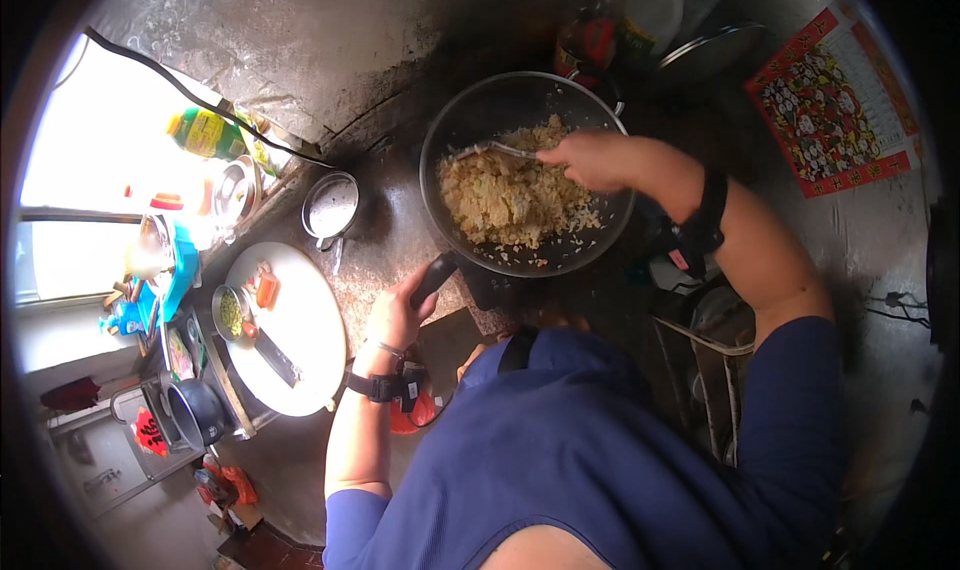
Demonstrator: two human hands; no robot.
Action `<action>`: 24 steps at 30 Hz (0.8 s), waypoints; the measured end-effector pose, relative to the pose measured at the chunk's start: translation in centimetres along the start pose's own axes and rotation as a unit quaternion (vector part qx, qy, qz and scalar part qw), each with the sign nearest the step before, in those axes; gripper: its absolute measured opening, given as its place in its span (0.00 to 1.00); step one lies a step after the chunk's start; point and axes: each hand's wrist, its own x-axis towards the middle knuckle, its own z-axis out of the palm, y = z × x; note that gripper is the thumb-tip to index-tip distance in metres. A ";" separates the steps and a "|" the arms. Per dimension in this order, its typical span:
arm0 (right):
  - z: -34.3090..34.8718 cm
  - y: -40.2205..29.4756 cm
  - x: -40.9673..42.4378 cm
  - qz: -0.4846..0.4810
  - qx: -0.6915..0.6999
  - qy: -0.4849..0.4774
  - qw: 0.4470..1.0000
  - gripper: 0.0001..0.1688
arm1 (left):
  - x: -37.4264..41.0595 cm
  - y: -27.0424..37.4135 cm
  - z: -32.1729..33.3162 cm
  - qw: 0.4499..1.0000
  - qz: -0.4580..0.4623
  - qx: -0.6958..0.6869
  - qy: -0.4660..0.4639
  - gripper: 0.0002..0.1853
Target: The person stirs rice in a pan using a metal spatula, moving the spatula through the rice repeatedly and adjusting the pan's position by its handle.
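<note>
Before me stands a wide wok (600, 247) holding a heap of cooked rice (510, 202) with egg-like bits mixed in; loose grains lie along its near side. My left hand (401, 307) is closed around the wok's black handle (433, 279) at the lower left of the rim. Over the pan's right part, my right hand (589, 159) grips a metal spatula or spoon (514, 150), its head against the top of the rice. The end of that tool's handle is hidden by my hand.
Left of the wok is a small metal strainer or pan (331, 206). A round white board (322, 307) holds a knife (276, 354), a sausage piece (266, 290) and a bowl of green bits (229, 313). Bottles (652, 15) and a lid (712, 49) stand behind; a metal rack (701, 337) is at right.
</note>
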 end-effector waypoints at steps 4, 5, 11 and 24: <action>0.8 -4.4 -3.0 0.010 -0.097 -0.001 0.995 0.20 | -0.4 0.2 -0.1 0.999 0.001 -0.021 0.026 0.25; 1.2 -4.5 -4.1 0.007 -0.110 0.014 0.994 0.20 | -0.4 0.1 0.1 0.999 0.000 -0.019 0.030 0.26; -2.2 -4.2 -13.3 0.109 -0.081 -0.028 0.990 0.24 | -0.7 -0.1 0.5 0.999 -0.003 -0.018 0.038 0.26; 5.6 -4.6 -13.3 0.101 0.102 -0.006 0.990 0.24 | -0.5 0.2 0.0 1.000 -0.008 -0.016 0.018 0.26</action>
